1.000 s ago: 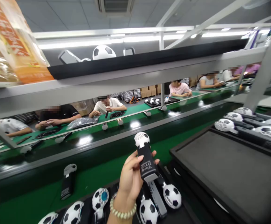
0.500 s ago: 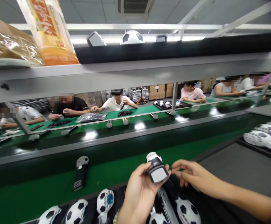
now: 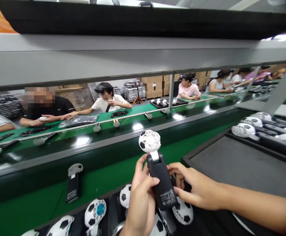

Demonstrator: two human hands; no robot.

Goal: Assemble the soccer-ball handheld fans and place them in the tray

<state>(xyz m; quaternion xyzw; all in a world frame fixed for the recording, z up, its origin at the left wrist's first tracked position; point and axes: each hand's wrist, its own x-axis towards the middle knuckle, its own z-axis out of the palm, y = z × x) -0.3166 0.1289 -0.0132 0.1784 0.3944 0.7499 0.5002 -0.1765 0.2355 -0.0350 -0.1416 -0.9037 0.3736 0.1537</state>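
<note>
My left hand (image 3: pixel 143 193) is closed around the black handle of a handheld fan (image 3: pixel 161 183). The fan's white and black football-patterned head (image 3: pixel 150 141) points up and away, and small white print shows on the handle. At the handle's right edge, my right hand (image 3: pixel 194 186) has its fingertips and thumb against the side. Below both hands lie more football-headed fans, among them one with a blue disc (image 3: pixel 95 212) and one partly covered by my right hand (image 3: pixel 183 210). Another fan (image 3: pixel 74 183) rests alone on the green surface to the left.
A conveyor belt (image 3: pixel 130 131) carrying spaced fans runs across in front. To the right is a black tray (image 3: pixel 214 157), with more football fans (image 3: pixel 243 130) beyond it. A shelf beam (image 3: pixel 96 62) crosses overhead. Several people sit along the far side.
The fan has tipped from end-on to lengthwise, so its head and printed handle now show. My right hand has come in against its side. The view has shifted right and down.
</note>
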